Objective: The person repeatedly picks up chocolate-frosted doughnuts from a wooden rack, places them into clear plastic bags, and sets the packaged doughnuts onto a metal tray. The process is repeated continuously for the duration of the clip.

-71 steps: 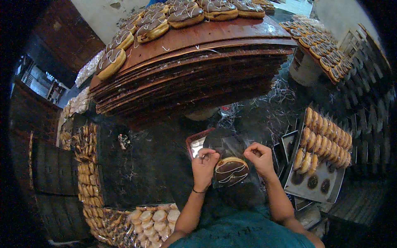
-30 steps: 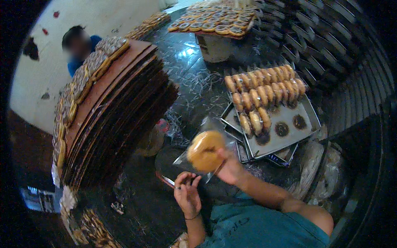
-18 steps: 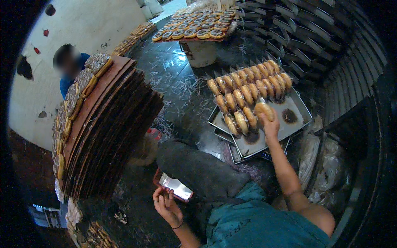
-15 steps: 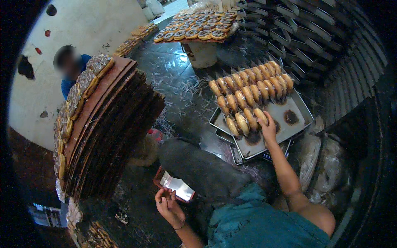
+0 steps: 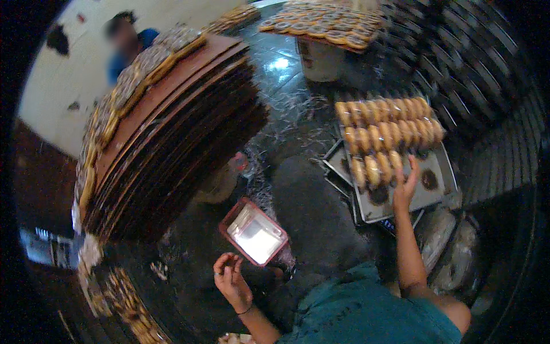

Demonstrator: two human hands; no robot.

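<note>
My right hand (image 5: 404, 189) reaches over a metal tray (image 5: 378, 214), fingers spread beside the end doughnut (image 5: 395, 162) of the nearest row. Plastic-wrapped doughnuts (image 5: 385, 136) stand on edge there in three rows. Brown stains mark the tray's bare part. Lower left, my left hand (image 5: 233, 284) hovers with loosely bent fingers, a little apart, and nothing visible in them. Just beyond it sits a red plastic basket (image 5: 275, 259) holding a stack of shiny clear plastic bags (image 5: 255, 236).
Left of me rises a tall stack of brown boards (image 5: 177, 137), topped with iced doughnuts (image 5: 123, 100). A person (image 5: 129, 46) is behind it. More iced doughnuts lie on a board (image 5: 321, 38) over a pale bucket (image 5: 321, 62). Plastic scraps litter the floor; metal racks (image 5: 475, 63) stand at right.
My right hand has opened its fingers from around the end doughnut, which stands in the nearest row. The view has shifted, showing more of the red basket. My left hand stays near it.
</note>
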